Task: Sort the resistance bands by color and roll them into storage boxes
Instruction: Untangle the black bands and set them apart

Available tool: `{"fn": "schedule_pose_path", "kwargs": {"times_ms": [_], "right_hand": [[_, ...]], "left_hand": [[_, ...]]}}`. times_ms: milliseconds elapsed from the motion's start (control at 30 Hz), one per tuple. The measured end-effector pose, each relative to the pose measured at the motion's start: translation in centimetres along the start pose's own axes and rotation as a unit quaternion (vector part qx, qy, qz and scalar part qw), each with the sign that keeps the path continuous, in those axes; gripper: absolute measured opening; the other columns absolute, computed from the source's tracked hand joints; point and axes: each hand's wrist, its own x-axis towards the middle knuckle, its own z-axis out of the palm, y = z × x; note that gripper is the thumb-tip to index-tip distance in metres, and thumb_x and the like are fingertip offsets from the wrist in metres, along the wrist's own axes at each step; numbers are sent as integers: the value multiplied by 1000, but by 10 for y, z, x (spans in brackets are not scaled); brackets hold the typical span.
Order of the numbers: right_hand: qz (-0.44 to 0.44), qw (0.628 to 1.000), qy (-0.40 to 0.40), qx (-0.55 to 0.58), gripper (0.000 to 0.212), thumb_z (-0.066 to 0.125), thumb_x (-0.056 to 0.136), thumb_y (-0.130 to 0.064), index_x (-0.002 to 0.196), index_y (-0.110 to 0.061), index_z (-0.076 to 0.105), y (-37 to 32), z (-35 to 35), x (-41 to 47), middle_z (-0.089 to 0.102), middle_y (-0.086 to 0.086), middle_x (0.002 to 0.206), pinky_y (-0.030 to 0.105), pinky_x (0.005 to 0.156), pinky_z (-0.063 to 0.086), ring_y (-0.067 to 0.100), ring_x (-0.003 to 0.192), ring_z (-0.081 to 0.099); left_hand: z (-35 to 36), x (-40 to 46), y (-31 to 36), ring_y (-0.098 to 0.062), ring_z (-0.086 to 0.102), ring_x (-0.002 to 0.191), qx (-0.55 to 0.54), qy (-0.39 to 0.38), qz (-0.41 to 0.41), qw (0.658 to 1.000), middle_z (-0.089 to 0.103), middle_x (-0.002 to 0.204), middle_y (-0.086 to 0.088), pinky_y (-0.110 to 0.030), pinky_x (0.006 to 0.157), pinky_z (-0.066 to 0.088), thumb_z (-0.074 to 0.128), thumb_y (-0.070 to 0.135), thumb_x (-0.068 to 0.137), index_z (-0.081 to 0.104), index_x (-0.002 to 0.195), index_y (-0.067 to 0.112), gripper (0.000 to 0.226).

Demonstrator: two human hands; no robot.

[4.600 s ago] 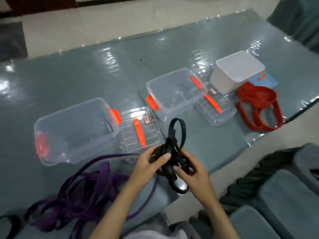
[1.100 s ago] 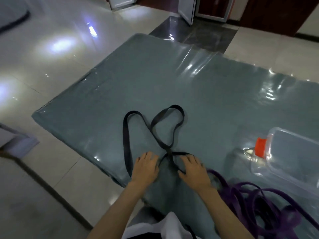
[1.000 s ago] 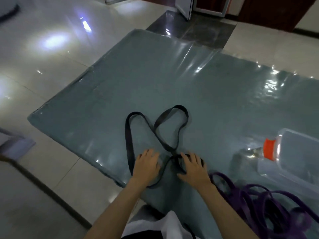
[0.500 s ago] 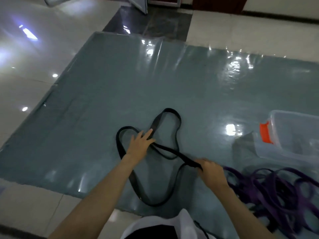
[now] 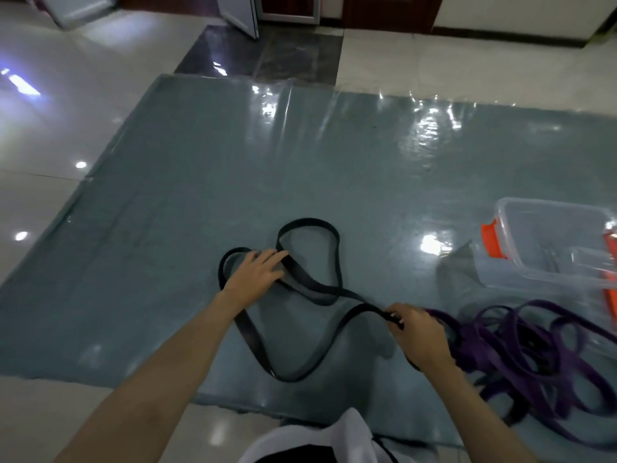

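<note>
A long black resistance band (image 5: 337,262) lies in loose loops on the grey-blue mat (image 5: 207,182). My left hand (image 5: 257,272) rests flat on its far loops, fingers straight. My right hand (image 5: 415,332) pinches one end of the same band, pulled out to the right. A tangled heap of purple bands (image 5: 527,349) lies just right of my right hand. A clear storage box (image 5: 547,248) with orange latches stands open at the right edge.
The mat is covered in shiny plastic and lies on a pale tiled floor (image 5: 50,135). Its near edge runs just in front of my body. A dark floor patch and an open door (image 5: 240,15) are at the back.
My right hand has drawn the band's end farther right, stretching it out. My left hand stays pressed on the loops. Earlier, the view swung left from the boxes to this band.
</note>
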Motion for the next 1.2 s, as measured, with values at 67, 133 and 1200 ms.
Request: {"fn": "schedule_pose_path", "kwargs": {"times_ms": [67,133,1200], "right_hand": [[-2,1000,-4,-5,15,74,94,-24,109,-21,75,1,2,-6,78,-2,103,36,67,56,23,88,73],[-2,1000,-9,-9,17,73,95,-25,111,-22,74,1,3,-11,78,-3,106,35,68,55,23,91,73],[74,989,-34,121,12,77,93,-25,101,-26,68,-8,41,-48,74,-9,93,27,63,47,11,73,64]], "left_hand": [[-2,13,3,-31,24,160,12,3,18,1000,25,173,-10,-56,127,21,52,11,107,70,130,17,29],[-3,28,7,-26,11,163,49,-40,26,998,19,175,-5,-54,131,6,47,9,109,61,142,19,37],[12,-125,37,-24,69,89,-79,-4,67,995,72,100,-3,-35,93,57,93,28,71,75,110,15,45]]}}
